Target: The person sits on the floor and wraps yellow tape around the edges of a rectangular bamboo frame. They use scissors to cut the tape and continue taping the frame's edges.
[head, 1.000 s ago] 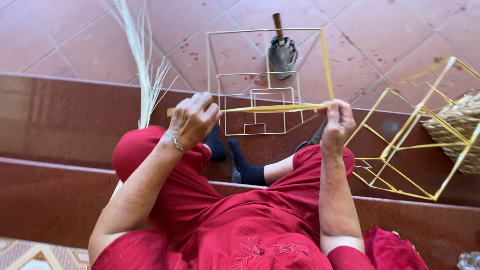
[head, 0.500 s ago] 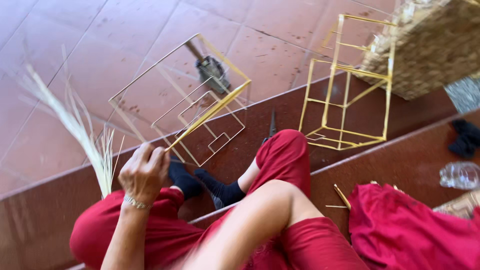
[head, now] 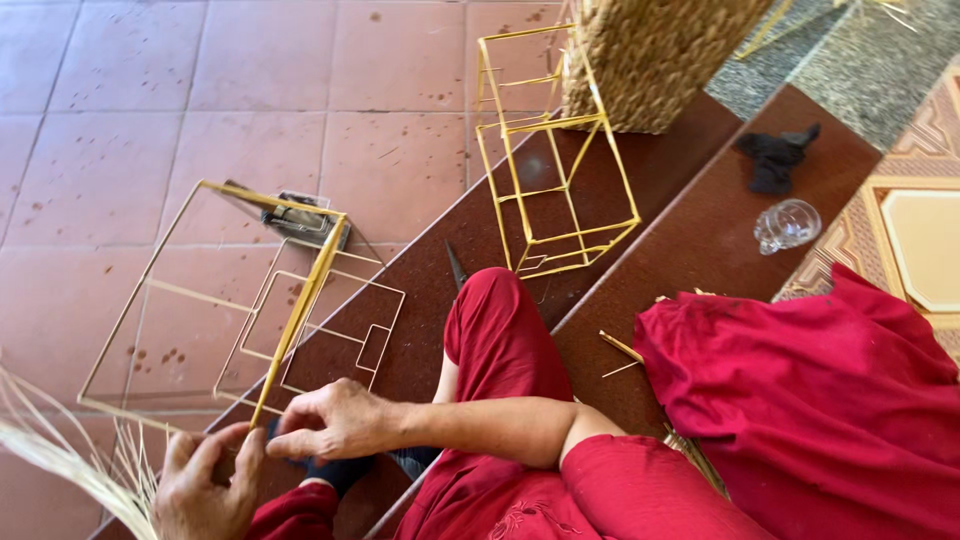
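My left hand (head: 205, 485) and my right hand (head: 325, 420) meet at the lower end of a flat yellow strip (head: 298, 315) that belongs to a thin stick frame (head: 160, 290). Both hands pinch that strip near a corner of the frame. The frame holds several nested squares and stands tilted over the red tiled floor. Pale loose fibre strands (head: 60, 460) fan out beside my left hand. My legs in red trousers (head: 500, 340) and dark socks lie under the hands.
A second yellow stick frame (head: 555, 150) stands on the dark step, against a woven basket (head: 655, 55). A dark tool (head: 300, 220) lies on the tiles behind the held frame. A red cloth (head: 800, 400), a clear bottle (head: 788, 225) and a black rag (head: 778, 155) lie at the right.
The view has swung to the right and down. My right hand has come across to join the left at the strip's lower end. The held frame now sits at the left.
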